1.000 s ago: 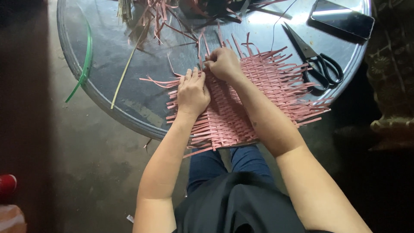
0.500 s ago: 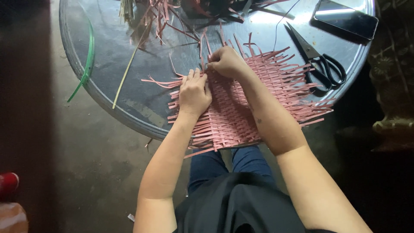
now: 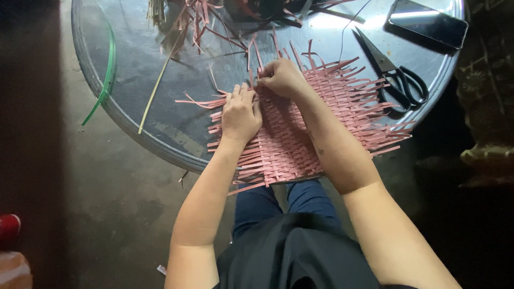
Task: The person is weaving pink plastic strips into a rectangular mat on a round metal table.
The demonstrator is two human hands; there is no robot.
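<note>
1. nearest me, my left hand (image 3: 242, 113) lies flat and open, fingers together, pressing down the pink woven mat (image 3: 321, 128) at the near edge of the round bench (image 3: 134, 69).
2. just beyond, my right hand (image 3: 282, 78) is closed, pinching a pink strip (image 3: 249, 59) at the mat's far left corner.
3. right of the mat, black scissors (image 3: 399, 80) lie apart from it.
4. farther off, a dark phone (image 3: 428, 24), loose pink strips (image 3: 198, 21), and a green strap (image 3: 107, 69) over the left rim.
</note>
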